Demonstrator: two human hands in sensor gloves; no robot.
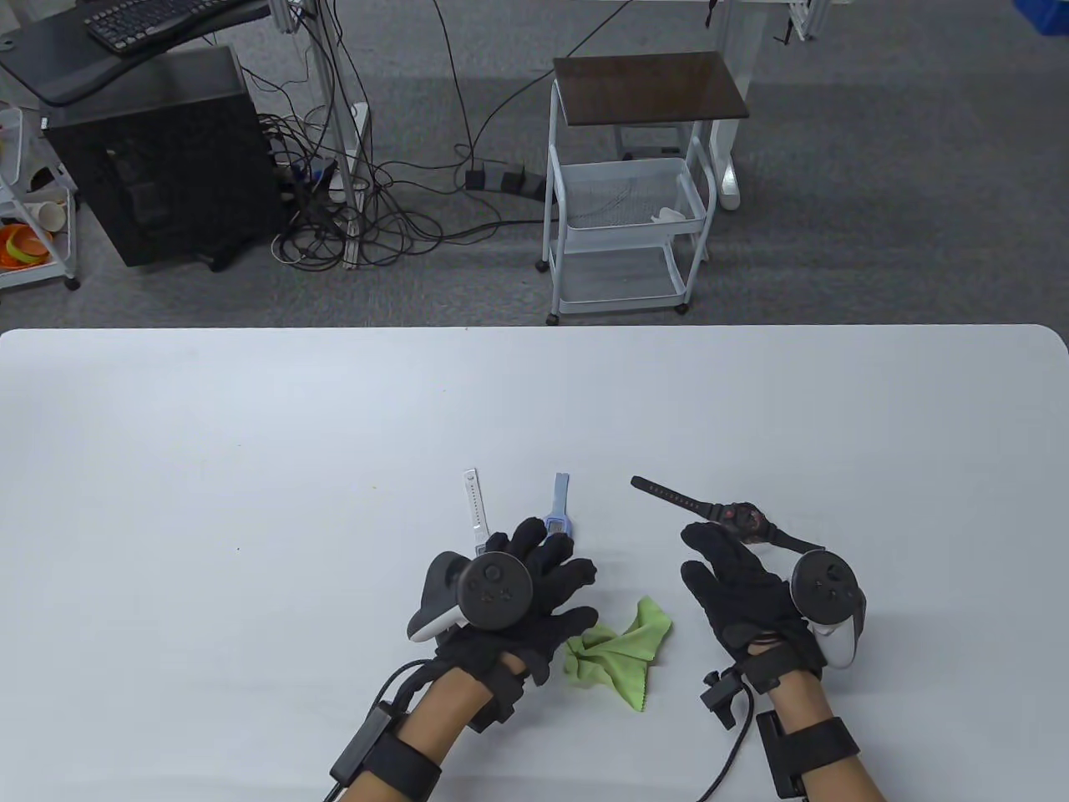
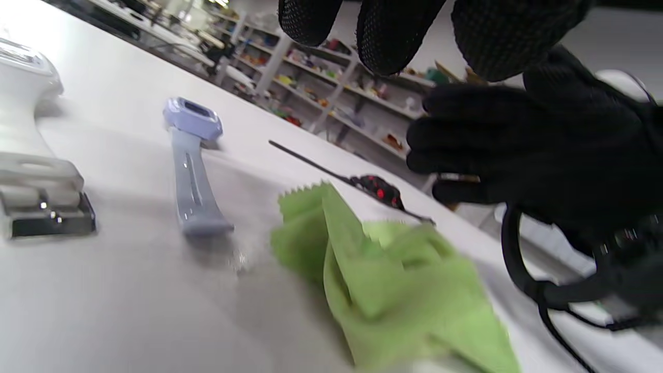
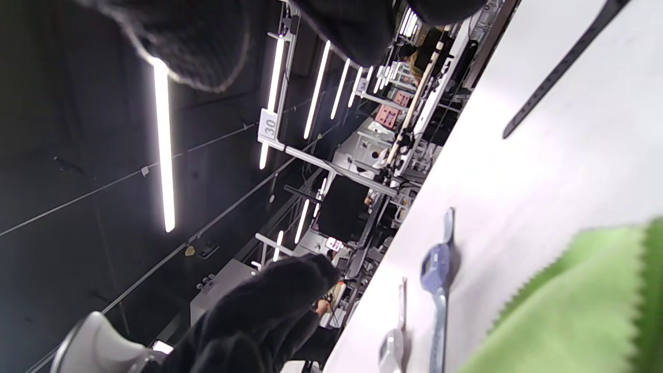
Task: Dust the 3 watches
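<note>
Here, green cloth (image 1: 622,652) between both hands, ungripped

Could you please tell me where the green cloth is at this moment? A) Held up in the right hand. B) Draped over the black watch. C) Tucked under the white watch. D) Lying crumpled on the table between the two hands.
D: the green cloth lies crumpled on the table between the left hand and the right hand, and neither hand grips it; the black watch and white watch lie uncovered.
</note>
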